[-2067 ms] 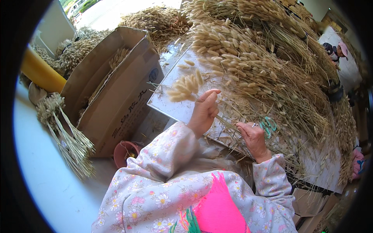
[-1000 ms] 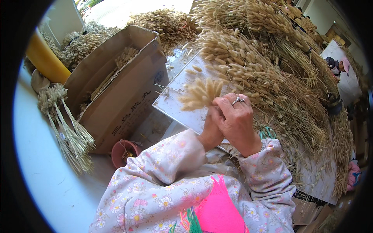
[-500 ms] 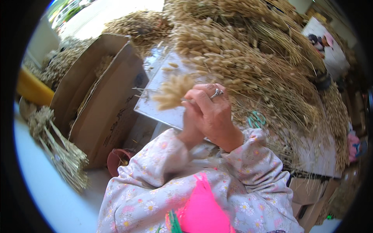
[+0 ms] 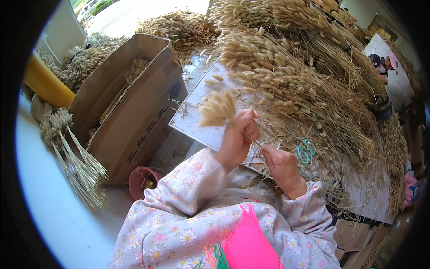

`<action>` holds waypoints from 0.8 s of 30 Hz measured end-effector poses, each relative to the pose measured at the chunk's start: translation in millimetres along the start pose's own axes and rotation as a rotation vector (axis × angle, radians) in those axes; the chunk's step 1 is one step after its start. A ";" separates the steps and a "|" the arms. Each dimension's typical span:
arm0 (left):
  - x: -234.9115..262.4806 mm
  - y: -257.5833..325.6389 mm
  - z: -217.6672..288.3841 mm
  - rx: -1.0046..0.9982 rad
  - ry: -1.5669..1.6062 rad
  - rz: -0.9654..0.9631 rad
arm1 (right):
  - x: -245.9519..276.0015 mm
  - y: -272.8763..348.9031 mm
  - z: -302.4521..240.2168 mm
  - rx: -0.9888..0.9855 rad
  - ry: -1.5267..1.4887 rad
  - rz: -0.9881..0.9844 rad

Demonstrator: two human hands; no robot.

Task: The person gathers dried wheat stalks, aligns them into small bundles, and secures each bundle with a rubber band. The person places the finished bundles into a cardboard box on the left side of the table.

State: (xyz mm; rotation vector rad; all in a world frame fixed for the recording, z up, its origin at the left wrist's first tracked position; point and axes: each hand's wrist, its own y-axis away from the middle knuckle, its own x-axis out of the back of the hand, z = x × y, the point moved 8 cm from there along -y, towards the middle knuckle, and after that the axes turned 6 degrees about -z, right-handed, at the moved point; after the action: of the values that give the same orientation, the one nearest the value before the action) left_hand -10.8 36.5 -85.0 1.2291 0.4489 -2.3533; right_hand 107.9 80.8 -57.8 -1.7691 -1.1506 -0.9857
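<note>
A small bunch of dried bunny-tail grass [image 4: 218,109] is held over the near left edge of the table [image 4: 197,120], its fluffy heads pointing left. My left hand [image 4: 241,140] is closed round the stems just below the heads. Lower down, my right hand [image 4: 282,167] grips the stem ends between thumb and fingers. Teal-handled scissors [image 4: 306,151] lie on the table just right of my right hand. Behind my hands spreads a large heap of loose bunny-tail grass [image 4: 286,85], heads to the left and stems to the right.
An open cardboard box [image 4: 134,130] with grass inside stands left of the table, and a reddish bucket [image 4: 142,179] sits below it. Tied bundles of grass [image 4: 76,157] lie at the far left by a yellow pole [image 4: 47,85]. Another person [image 4: 385,62] is at the far right.
My hands were pressed together, the right over the left near the heads. Now the right has moved down to the stem ends, and the view has shifted slightly.
</note>
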 end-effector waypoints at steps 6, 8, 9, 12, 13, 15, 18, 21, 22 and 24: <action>8.0 3.3 5.8 0.024 0.111 0.106 | 0.2 2.5 -2.3 -0.029 0.184 0.047; 4.6 4.2 7.3 0.007 0.134 0.065 | -3.7 3.5 -1.2 -0.036 0.205 0.032; 1.7 4.9 8.6 -0.005 0.148 0.033 | -5.1 3.2 -1.2 -0.025 0.181 0.026; -7.6 9.4 9.5 0.053 0.103 -0.072 | -0.7 -0.7 -3.9 0.026 0.102 -0.011; -8.6 10.3 12.7 0.029 0.106 -0.069 | 6.3 -3.5 -7.4 0.068 0.060 -0.019; -8.9 12.7 17.6 -0.009 0.086 -0.031 | 26.5 -11.0 -16.9 0.111 -0.048 0.007; -16.0 18.5 11.4 0.017 -0.020 -0.038 | 73.9 -20.2 -35.1 0.123 -0.214 0.102; -20.2 26.7 7.3 -0.029 -0.186 -0.103 | 100.4 -28.6 -66.8 0.182 -0.282 0.175; -17.8 28.3 7.5 -0.073 -0.346 -0.080 | 104.4 -30.6 -77.7 0.219 -0.284 0.193; -16.9 29.8 4.8 -0.136 -0.317 -0.126 | 108.4 -34.2 -94.7 0.281 -0.266 0.235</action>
State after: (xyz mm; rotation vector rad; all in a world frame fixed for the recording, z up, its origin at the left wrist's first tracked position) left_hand 10.0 12.9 -70.6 0.7682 0.5812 -2.5170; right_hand 89.3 39.9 83.1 -1.7882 -1.1464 -0.4353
